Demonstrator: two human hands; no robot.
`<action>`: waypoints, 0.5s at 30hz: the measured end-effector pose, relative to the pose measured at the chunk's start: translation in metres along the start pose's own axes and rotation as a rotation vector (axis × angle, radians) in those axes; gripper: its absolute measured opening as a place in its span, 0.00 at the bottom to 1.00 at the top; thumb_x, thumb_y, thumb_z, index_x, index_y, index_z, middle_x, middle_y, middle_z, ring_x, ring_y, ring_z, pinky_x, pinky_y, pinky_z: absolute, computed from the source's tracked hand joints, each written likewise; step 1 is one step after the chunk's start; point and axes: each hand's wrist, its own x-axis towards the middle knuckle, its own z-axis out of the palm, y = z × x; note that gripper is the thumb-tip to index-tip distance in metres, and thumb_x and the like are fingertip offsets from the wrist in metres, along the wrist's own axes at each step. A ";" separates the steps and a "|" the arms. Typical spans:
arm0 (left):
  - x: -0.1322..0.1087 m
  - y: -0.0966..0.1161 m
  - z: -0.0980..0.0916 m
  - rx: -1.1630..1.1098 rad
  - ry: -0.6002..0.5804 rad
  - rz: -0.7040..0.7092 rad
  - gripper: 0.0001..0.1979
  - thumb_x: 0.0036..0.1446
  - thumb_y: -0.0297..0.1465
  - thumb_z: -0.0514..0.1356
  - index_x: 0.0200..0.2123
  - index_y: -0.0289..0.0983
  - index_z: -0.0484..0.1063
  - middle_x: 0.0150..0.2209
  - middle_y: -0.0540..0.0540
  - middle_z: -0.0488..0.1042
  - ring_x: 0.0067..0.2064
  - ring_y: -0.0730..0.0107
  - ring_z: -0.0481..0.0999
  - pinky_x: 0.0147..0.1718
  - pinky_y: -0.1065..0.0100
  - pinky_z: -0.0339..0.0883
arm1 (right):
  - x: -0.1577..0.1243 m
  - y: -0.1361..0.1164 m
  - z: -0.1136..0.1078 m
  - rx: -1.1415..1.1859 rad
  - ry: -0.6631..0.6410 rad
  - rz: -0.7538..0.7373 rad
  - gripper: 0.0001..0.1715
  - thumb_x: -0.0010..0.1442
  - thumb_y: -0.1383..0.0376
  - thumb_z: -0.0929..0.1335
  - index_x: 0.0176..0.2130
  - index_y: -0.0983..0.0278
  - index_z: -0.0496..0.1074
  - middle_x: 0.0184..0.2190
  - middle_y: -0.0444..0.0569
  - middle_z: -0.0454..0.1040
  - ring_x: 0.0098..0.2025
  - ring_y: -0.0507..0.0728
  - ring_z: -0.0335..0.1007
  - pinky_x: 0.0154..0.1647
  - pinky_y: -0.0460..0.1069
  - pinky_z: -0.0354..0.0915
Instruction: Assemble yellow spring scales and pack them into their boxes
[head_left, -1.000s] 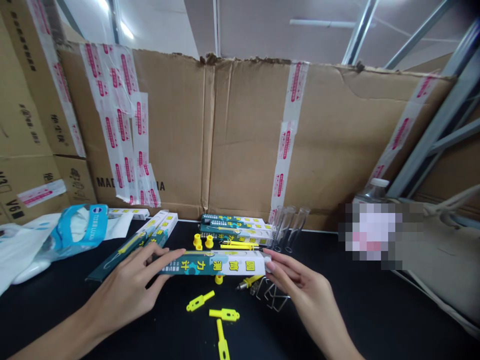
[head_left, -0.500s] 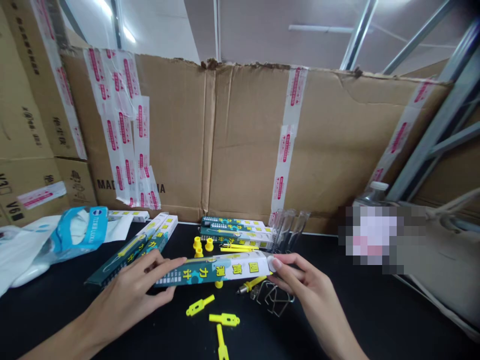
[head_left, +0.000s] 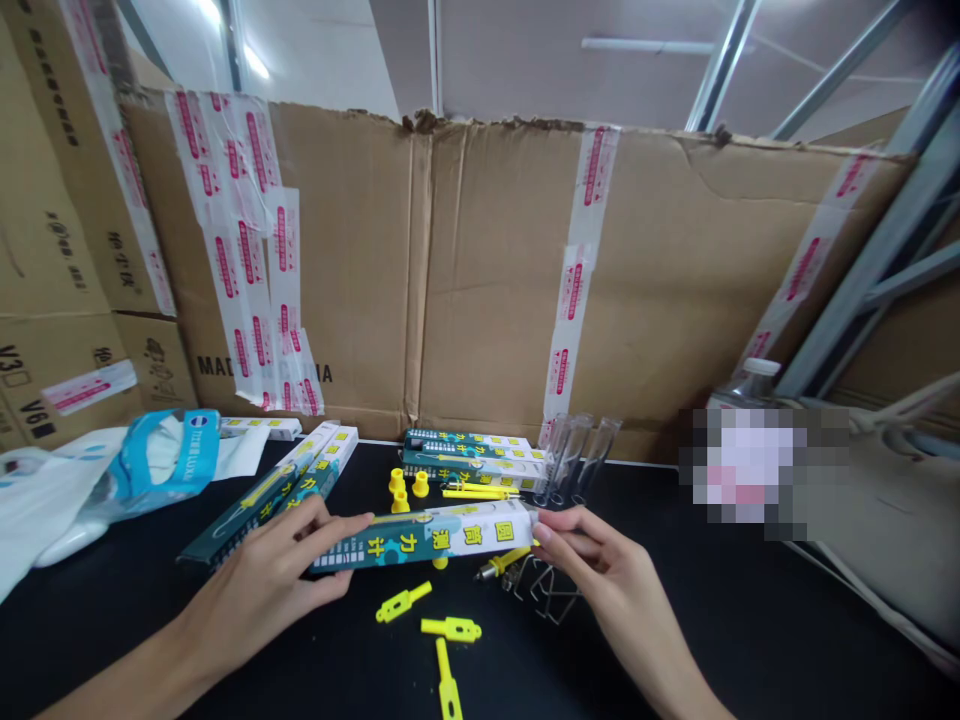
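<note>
A long, slim green-and-white box [head_left: 450, 533] with yellow lettering is held level above the black table. My left hand [head_left: 281, 565] grips its green left end between thumb and fingers. At the white right end, my right hand [head_left: 600, 575] pinches the end flap with thumb and fingertips. Beneath and in front lie several flat yellow plastic pieces [head_left: 451, 629]. Behind the box stand yellow caps [head_left: 420, 484] and thin yellow rods [head_left: 480, 491]. Bent metal hooks [head_left: 551, 595] lie beside my right hand, partly hidden by it.
Similar boxes lie at the left [head_left: 262, 495] and at the back [head_left: 472, 455]. Clear tubes [head_left: 574, 460] stand by the cardboard wall [head_left: 487, 290]. A plastic wipes packet [head_left: 165, 455] is at the left; a bottle [head_left: 754, 380] and a pale bag [head_left: 885, 510] are at the right.
My right fingers have shifted slightly left against the box's right end, and the flap that stuck out there now shows less. My left hand keeps its grip.
</note>
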 end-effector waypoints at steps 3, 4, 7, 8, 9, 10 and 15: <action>0.002 0.000 -0.001 -0.021 0.003 -0.008 0.24 0.62 0.30 0.59 0.61 0.50 0.67 0.41 0.50 0.71 0.38 0.70 0.78 0.41 0.70 0.70 | 0.001 -0.002 -0.001 0.089 -0.017 0.040 0.22 0.53 0.49 0.76 0.38 0.63 0.76 0.33 0.50 0.86 0.38 0.61 0.82 0.46 0.51 0.74; 0.003 0.000 -0.001 -0.029 0.007 -0.011 0.24 0.62 0.31 0.59 0.61 0.50 0.67 0.41 0.50 0.70 0.37 0.71 0.77 0.40 0.71 0.70 | 0.002 -0.003 -0.002 0.127 -0.021 0.054 0.22 0.54 0.49 0.76 0.39 0.62 0.76 0.33 0.49 0.86 0.38 0.60 0.82 0.47 0.51 0.74; 0.004 0.001 -0.002 -0.046 0.009 -0.019 0.23 0.62 0.31 0.59 0.60 0.50 0.68 0.40 0.51 0.70 0.35 0.72 0.77 0.38 0.72 0.70 | 0.003 -0.006 -0.002 0.188 -0.033 0.067 0.23 0.54 0.50 0.76 0.43 0.62 0.76 0.34 0.49 0.86 0.39 0.60 0.82 0.48 0.52 0.74; 0.004 0.002 -0.002 -0.049 0.007 -0.021 0.22 0.62 0.32 0.59 0.60 0.50 0.69 0.40 0.51 0.71 0.35 0.71 0.77 0.38 0.72 0.70 | 0.004 -0.007 -0.002 0.186 -0.038 0.063 0.24 0.54 0.50 0.76 0.44 0.62 0.76 0.34 0.50 0.86 0.39 0.60 0.82 0.49 0.52 0.73; 0.004 0.002 -0.002 -0.051 0.006 -0.023 0.22 0.62 0.32 0.59 0.60 0.49 0.69 0.40 0.51 0.71 0.35 0.71 0.77 0.39 0.72 0.70 | 0.004 -0.006 -0.001 0.174 -0.044 0.057 0.24 0.55 0.50 0.75 0.44 0.62 0.77 0.34 0.50 0.86 0.40 0.60 0.82 0.49 0.52 0.73; 0.004 0.002 -0.002 -0.051 0.008 -0.023 0.22 0.62 0.31 0.58 0.59 0.49 0.69 0.39 0.51 0.71 0.35 0.71 0.77 0.39 0.72 0.70 | 0.003 -0.006 -0.001 0.154 -0.048 0.050 0.24 0.55 0.49 0.75 0.44 0.62 0.77 0.35 0.51 0.86 0.40 0.61 0.82 0.50 0.53 0.73; 0.006 0.003 -0.001 -0.056 0.026 -0.011 0.21 0.62 0.33 0.58 0.59 0.48 0.70 0.39 0.51 0.72 0.35 0.72 0.77 0.38 0.73 0.71 | 0.002 -0.005 0.000 0.104 -0.022 0.035 0.25 0.53 0.48 0.76 0.43 0.62 0.78 0.36 0.53 0.86 0.45 0.64 0.81 0.49 0.54 0.73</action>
